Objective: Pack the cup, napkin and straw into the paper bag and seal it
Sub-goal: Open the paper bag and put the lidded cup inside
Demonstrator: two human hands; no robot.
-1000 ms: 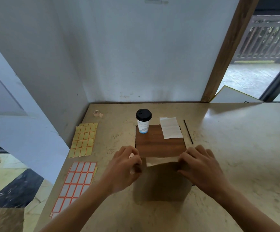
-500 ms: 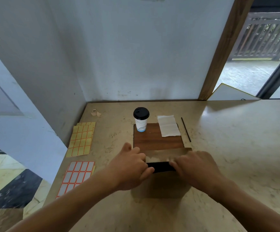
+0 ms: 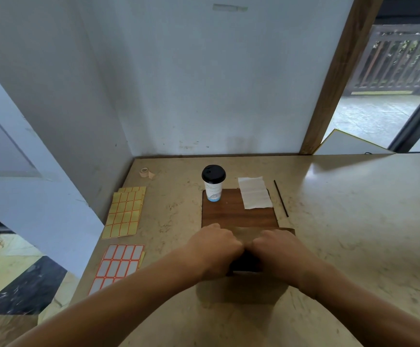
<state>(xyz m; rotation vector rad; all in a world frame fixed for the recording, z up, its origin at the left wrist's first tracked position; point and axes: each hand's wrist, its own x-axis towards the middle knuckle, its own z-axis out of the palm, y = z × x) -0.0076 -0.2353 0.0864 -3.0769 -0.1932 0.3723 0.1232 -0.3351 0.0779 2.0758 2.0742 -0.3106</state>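
Right now both of your hands are at the mouth of the paper bag [image 3: 274,232], left hand [image 3: 216,249] and right hand [image 3: 276,254] almost touching, each grip curled shut on the bag's edge with a dark opening showing between them. Straight ahead of them on the surface [image 3: 354,221], the cup [image 3: 213,182] stands upright at the far left corner of the wooden board [image 3: 231,214], nearer your left hand. The napkin [image 3: 254,192] and the straw [image 3: 281,198], its length running away from you, lie toward your right.

Cup [image 3: 213,182] and napkin [image 3: 254,193] crowd the board's [image 3: 239,215] far edge.
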